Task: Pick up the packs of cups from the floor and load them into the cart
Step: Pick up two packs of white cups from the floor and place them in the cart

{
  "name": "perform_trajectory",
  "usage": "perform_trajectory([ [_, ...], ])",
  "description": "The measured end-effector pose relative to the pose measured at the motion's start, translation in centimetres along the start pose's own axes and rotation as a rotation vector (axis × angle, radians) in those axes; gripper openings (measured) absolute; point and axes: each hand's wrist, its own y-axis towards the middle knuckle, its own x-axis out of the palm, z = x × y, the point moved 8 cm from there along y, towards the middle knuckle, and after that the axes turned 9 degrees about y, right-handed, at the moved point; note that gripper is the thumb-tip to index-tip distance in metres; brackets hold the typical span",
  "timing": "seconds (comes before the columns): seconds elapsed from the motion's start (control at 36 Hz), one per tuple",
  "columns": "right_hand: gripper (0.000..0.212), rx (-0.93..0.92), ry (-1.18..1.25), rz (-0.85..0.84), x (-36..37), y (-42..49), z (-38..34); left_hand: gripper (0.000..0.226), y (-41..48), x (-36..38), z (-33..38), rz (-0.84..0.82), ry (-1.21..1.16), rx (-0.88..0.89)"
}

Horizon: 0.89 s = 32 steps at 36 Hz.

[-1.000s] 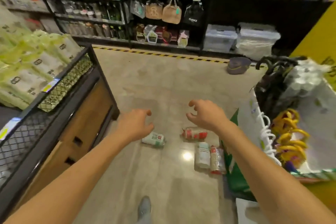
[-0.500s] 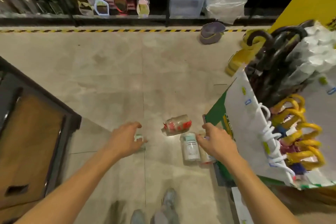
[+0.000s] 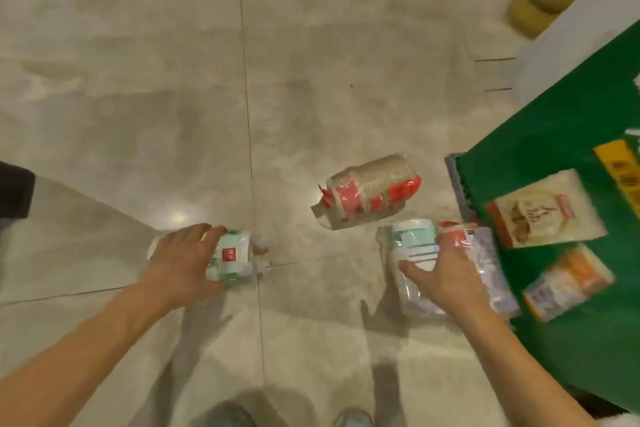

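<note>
Half a second ago our hands were only nearing the packs and the shelves at the top of the frame were in sight; now the view has dropped to bare tile and both hands have landed, so we judge the reach finished and the grasp just starting, with nothing lifted yet. Our left hand, left of centre in the lower half, lies palm-down over the short clear-wrapped pack of mint-green and white cups, fingers curled round its near end — closing on it, though we cannot tell whether the grip is firm. Our right hand, right of centre, spreads across two packs lying side by side: the thumb rests on the long clear-wrapped pack of pale green and white cups, and the fingers reach over the clear pack with the red end beside it; the hand is open and pressing rather than clamped. Between the hands and a little higher sits the untouched pack of kraft-brown cups with a red label, lying on its side on the grey tiled floor. The green-sided cart fills the right edge, just beside the right-hand packs. Both forearms stretch up from the bottom corners, wrists bent down.
</note>
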Motion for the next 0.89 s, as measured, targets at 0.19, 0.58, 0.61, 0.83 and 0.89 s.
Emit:
perform_trajectory([
  [0.19, 0.133, 0.118, -0.192, 0.174, 7.6, 8.2, 4.0, 0.14, 8.6, 11.7, -2.5, 0.002, 0.199, 0.017],
  [0.58, 0.118, 0.05, -0.075, 0.326, 5.6, 4.5, 2.5, 0.119, 5.6, 6.6, -4.7, 0.21, -0.089, -0.131],
  [0.61, 0.118, 0.029, -0.072, 0.319, 4.4, 2.7, 1.3, 0.119, 3.8, 5.0, -4.5, 0.204, -0.155, -0.15],
  [0.83, 0.112, -0.227, 0.069, 0.23, -9.4, -15.6, -13.3, 0.094, -15.3, -11.8, -6.8, 0.244, -0.748, -0.31],
  [0.89, 0.11, -0.297, 0.06, 0.211, -13.6, -20.8, -17.8, 0.088, -21.1, -16.1, -8.6, 0.26, -0.874, -0.369],
])
